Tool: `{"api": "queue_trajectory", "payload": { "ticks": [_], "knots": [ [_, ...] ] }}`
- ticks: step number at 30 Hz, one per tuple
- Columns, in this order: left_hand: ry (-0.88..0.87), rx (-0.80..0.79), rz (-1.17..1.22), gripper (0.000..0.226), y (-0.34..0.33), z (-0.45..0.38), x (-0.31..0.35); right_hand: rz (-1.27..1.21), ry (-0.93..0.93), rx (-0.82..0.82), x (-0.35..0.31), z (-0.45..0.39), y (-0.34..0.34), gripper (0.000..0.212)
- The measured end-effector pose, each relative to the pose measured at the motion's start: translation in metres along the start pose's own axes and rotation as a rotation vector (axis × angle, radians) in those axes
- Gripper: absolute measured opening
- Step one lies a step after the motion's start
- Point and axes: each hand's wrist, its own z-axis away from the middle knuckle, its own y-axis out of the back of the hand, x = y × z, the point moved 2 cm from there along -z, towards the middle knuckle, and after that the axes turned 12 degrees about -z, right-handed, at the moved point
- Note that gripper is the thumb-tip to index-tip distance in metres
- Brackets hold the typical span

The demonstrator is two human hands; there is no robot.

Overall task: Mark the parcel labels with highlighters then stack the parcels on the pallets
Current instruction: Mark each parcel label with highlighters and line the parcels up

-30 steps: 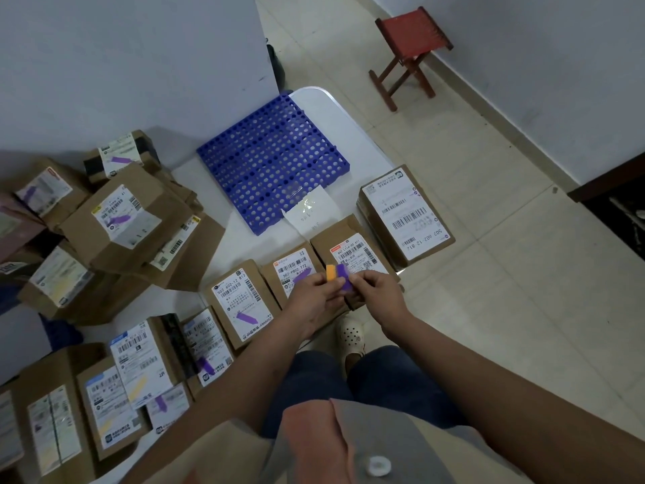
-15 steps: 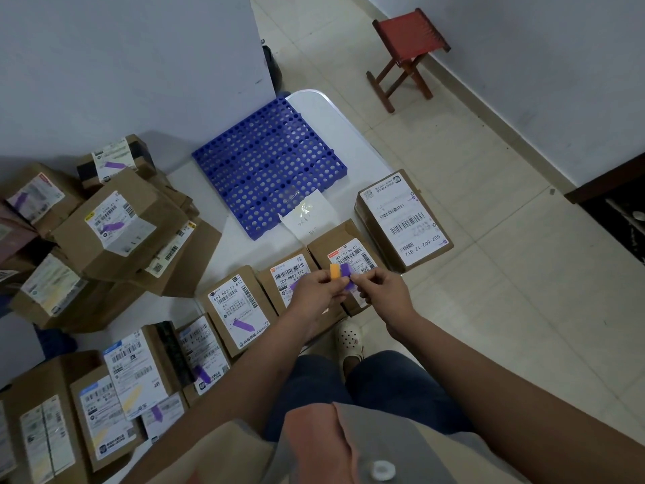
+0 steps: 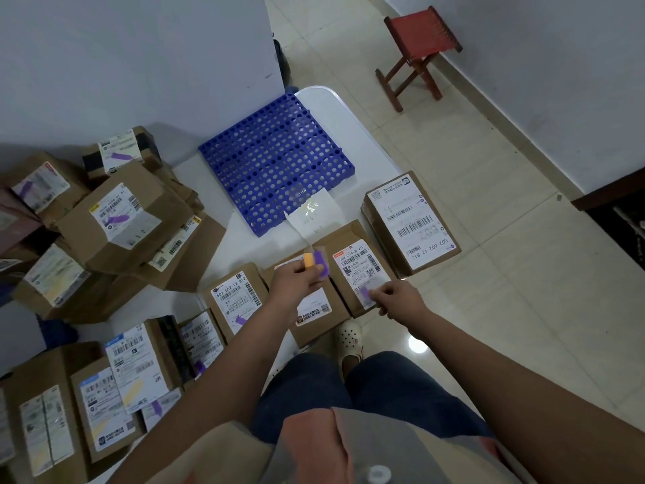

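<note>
**boxguy:** Left hand (image 3: pixel 296 278) is curled around an orange highlighter (image 3: pixel 308 260) and what looks like a purple cap (image 3: pixel 321 264), held over the middle box (image 3: pixel 316 309). Right hand (image 3: pixel 392 297) is pinching a purple highlighter (image 3: pixel 366 294), tip down on the label (image 3: pixel 361 274) of the next box (image 3: pixel 352 267) in the row along the table's (image 3: pixel 324 103) near edge. The blue pallet (image 3: pixel 275 165) just behind has no boxes on it yet, only a white slip at its front edge.

**tapefan:** What's the risk though?

**boxguy:** I'd guess smearing. The tip sits near the printed text and codes, so a sloppy stroke could run over the barcode. Those front boxes also sit close to the table edge, so pressing hard could nudge one off. And juggling a pen plus a cap in one fist, something could slip out.

**tapefan:** Changed from a second ago?

**boxguy:** Yep, both hands were together at the pens then; now they've split and the right one has dropped to the label.
</note>
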Motion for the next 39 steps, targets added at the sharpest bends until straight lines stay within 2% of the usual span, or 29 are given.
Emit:
{"api": "queue_trajectory", "payload": {
  "ticks": [4, 8, 14, 20, 25, 27, 31, 33, 39],
  "knots": [
    [0.045, 0.010, 0.035, 0.028, 0.008, -0.001, -0.011, 0.006, -0.024, 0.065, 0.002, -0.008, -0.009, 0.033],
    [0.069, 0.016, 0.053, 0.027, 0.013, 0.001, -0.019, 0.186, -0.022, 0.120, 0.001, -0.015, -0.010, 0.037],
    [0.084, 0.015, 0.084, 0.018, 0.020, 0.006, -0.025, 0.407, -0.062, 0.098, -0.004, -0.020, -0.009, 0.045],
    [0.082, 0.013, 0.097, 0.009, 0.023, 0.009, -0.025, 0.414, -0.108, 0.089, -0.007, -0.021, -0.005, 0.049],
    [0.093, 0.009, 0.081, 0.015, 0.022, 0.009, -0.026, 0.418, -0.107, 0.081, -0.008, -0.022, -0.007, 0.048],
    [0.099, 0.008, 0.081, 0.020, 0.021, 0.008, -0.025, 0.306, -0.068, 0.132, -0.014, -0.020, -0.006, 0.043],
    [0.097, -0.015, 0.110, 0.023, 0.015, 0.006, -0.019, -0.129, 0.081, 0.265, -0.030, -0.007, -0.008, 0.038],
    [0.084, -0.054, 0.093, 0.025, 0.006, 0.006, -0.014, -0.257, 0.118, 0.197, -0.038, -0.001, -0.016, 0.031],
    [0.000, -0.187, 0.033, 0.018, -0.016, 0.011, 0.009, -0.322, 0.208, -0.057, -0.057, 0.008, -0.031, 0.015]
  ]
}}
